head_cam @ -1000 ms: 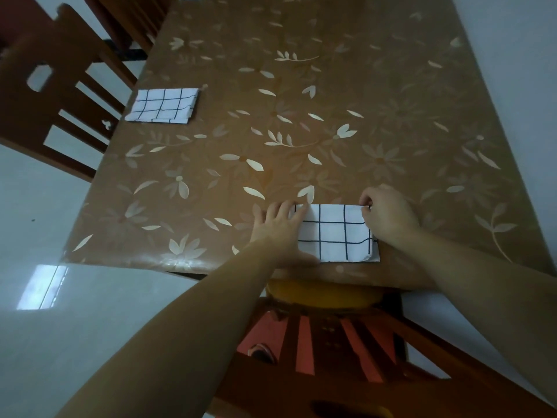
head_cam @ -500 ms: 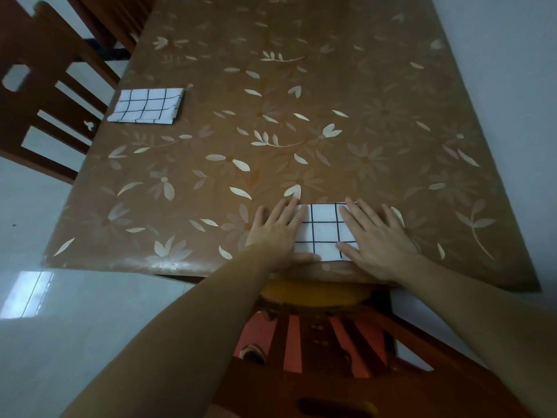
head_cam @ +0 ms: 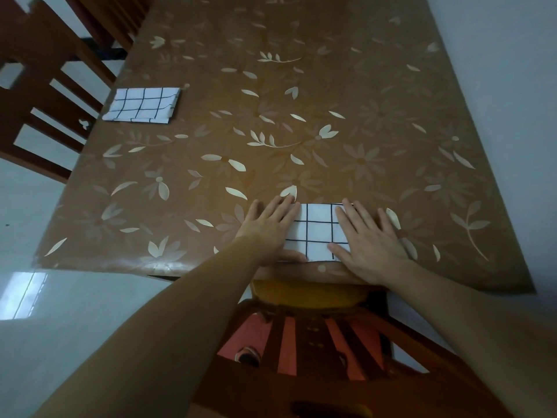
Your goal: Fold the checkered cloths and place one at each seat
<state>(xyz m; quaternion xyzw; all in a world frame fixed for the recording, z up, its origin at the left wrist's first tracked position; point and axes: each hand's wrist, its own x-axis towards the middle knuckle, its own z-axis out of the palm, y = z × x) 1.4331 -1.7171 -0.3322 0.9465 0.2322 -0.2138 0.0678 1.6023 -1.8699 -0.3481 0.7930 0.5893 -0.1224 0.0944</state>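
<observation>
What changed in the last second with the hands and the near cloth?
The right hand let go of the near cloth at its far right corner and now lies flat on the cloth's right side, fingers spread. The left hand stays pressed flat on its left side. The far cloth by the left chair is untouched.

Looks like a home dining room. A long table (head_cam: 301, 131) wearing a brown floral plastic cover is sitting against a plain white wall (head_cam: 512, 86), wooden slat-back chairs (head_cam: 45, 95) are pulled up along its side and near end, and a glossy white tile floor (head_cam: 60, 312) is reflecting window light.
</observation>
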